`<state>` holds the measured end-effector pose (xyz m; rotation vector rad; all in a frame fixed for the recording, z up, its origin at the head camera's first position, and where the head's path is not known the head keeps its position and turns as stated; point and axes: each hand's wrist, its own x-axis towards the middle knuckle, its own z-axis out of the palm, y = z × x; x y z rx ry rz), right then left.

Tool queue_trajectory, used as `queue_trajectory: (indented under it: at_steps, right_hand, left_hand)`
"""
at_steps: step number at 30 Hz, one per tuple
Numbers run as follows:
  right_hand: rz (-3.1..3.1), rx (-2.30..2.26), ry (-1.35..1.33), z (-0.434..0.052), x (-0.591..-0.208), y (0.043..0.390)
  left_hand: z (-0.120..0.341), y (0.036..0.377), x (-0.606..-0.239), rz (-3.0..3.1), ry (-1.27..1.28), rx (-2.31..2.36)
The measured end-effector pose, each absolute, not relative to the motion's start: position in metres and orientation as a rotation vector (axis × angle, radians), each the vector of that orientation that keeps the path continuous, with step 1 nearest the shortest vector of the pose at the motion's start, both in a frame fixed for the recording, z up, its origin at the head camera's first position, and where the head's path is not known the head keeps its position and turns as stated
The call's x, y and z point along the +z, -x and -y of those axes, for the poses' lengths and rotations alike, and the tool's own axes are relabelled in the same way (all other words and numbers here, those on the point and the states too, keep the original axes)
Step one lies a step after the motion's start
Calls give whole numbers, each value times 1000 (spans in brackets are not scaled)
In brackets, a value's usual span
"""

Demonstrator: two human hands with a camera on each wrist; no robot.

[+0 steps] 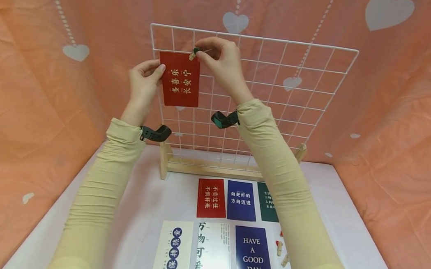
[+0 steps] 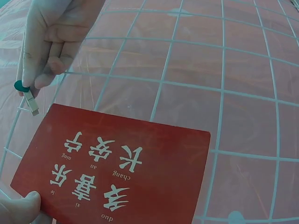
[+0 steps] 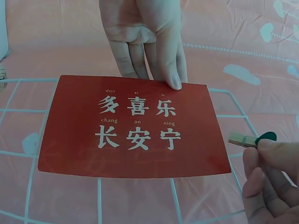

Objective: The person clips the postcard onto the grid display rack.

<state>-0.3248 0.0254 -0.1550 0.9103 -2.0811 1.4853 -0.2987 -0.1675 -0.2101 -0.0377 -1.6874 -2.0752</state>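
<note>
A red card [image 1: 179, 79] with pale Chinese writing is held up against the upper left of a white wire grid [image 1: 263, 77]. My left hand [image 1: 144, 81] pinches its left edge, thumb on the printed face and fingers behind. Between thumb and fingers of my right hand [image 1: 220, 58] is a small wooden clothespin [image 1: 192, 55] with a green heart on its end. In the right wrist view the clothespin [image 3: 243, 139] points at the card's edge, near one corner, with a narrow gap between them. The left wrist view shows the card [image 2: 117, 163] in front of the grid wires.
The grid stands in a wooden base [image 1: 213, 169] on a white table. Before it lie a red card [image 1: 212, 198], a blue card [image 1: 241, 200], a green card [image 1: 268, 199] and several others. Small clothespins [image 1: 284, 261] lie beside the right forearm. Orange cloth with hearts hangs around.
</note>
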Motion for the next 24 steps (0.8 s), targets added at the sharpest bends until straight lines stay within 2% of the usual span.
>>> queue_trajectory:
  at_steps: [24]
  right_hand:
    - [2053,1286,-764,-10,-151,329]
  left_hand:
    - [172,307,-208,1570,42,-2280]
